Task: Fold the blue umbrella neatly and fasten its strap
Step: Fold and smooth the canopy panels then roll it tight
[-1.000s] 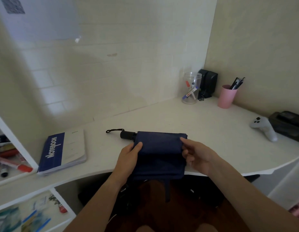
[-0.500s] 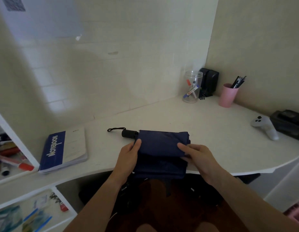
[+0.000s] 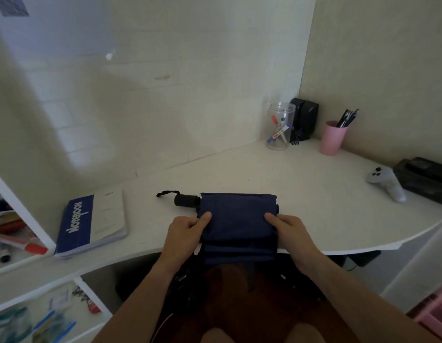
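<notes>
both hands pinch the folded canopy of the blue umbrella [image 3: 237, 219]: the left hand [image 3: 184, 233] has its thumb on top of the cloth at the left edge with fingers curled beneath, and the right hand [image 3: 289, 231] grips the right edge the same way. the umbrella lies flat at the near edge of the white desk [image 3: 301, 194], its lower folds hanging over the edge. its black handle [image 3: 186, 200] points left, with a black wrist loop [image 3: 166, 193] lying on the desk beyond it. a blue notebook [image 3: 91, 222] lies well to the left. a clear jar [image 3: 280, 126], a pink cup [image 3: 332, 137] with pens and a white controller [image 3: 387, 183] sit toward the back and right.
</notes>
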Available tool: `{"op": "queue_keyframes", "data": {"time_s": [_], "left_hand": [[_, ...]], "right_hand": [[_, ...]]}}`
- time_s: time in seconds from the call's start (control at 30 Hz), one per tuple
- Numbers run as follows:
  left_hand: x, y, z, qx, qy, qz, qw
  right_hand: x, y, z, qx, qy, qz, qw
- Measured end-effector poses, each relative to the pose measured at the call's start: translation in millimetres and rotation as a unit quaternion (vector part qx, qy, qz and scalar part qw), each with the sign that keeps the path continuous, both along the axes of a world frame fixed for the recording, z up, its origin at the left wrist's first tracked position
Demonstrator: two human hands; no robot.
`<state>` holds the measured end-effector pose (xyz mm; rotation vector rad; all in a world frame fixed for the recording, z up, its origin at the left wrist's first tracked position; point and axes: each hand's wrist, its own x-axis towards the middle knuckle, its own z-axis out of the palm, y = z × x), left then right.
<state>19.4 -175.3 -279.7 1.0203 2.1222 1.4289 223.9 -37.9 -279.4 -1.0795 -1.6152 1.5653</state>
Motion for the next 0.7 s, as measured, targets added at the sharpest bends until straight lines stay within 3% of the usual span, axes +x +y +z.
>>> {"op": "queue_keyframes", "data": {"time_s": [0.1, 0.27, 0.43, 0.57, 0.7], "left_hand": [[0.2, -2.0, -3.1, -0.009, 0.062, -0.016, 0.998], [-3.7, -4.7, -4.6, -0.010, 0.073, -0.051, 0.996], [-0.1, -7.2, -6.2, 0.010, 0.100, -0.049, 0.994], [1.7, -6.4, -8.1, 0.041, 0.122, -0.053, 0.990], [2.9, -7.5, -9.8, 0.058, 0.120, -0.049, 0.990]], "right_hand": [[3.5, 2.6, 1.7, 0.022, -0.018, -0.005, 1.000], [4.9, -0.2, 3.6, 0.050, -0.052, -0.008, 0.997], [16.4, -2.5, 15.7, 0.059, 0.013, -0.009, 0.998], [27.4, -11.9, 24.4, 0.002, 0.071, 0.019, 0.997], [30.6, -16.6, 25.1, -0.006, 0.056, 0.052, 0.997]]}}
